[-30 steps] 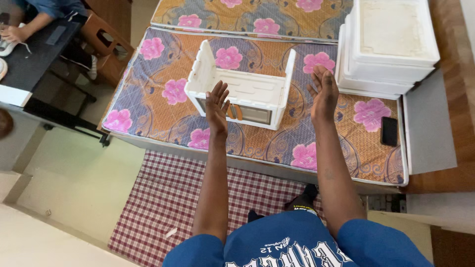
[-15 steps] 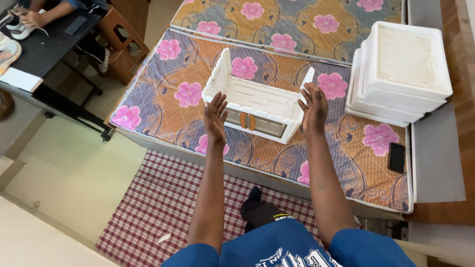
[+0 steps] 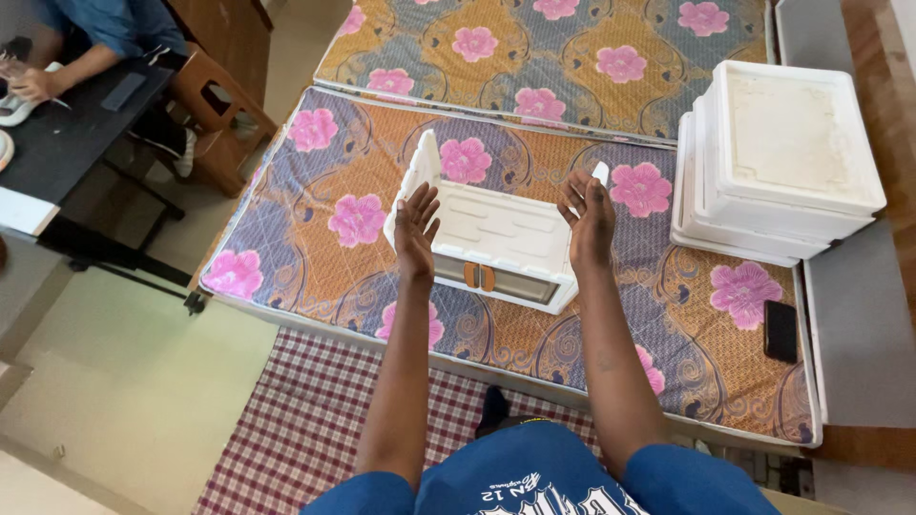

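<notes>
A: One white folding crate (image 3: 496,238) lies mid-mattress (image 3: 286,257). I log left hand (image 3: 416,229) and right hand (image 3: 590,221) at its end flaps, fingers spread.

B: Gripping?

A: Cannot tell. White tubs (image 3: 778,162) stacked right, phone (image 3: 780,331) near.

Both arms reach over a flowered mattress (image 3: 315,181), the left hand (image 3: 416,226) and right hand (image 3: 589,217) flat-palmed at either end of a white folding crate (image 3: 496,240), beside stacked white trays (image 3: 778,162).
</notes>
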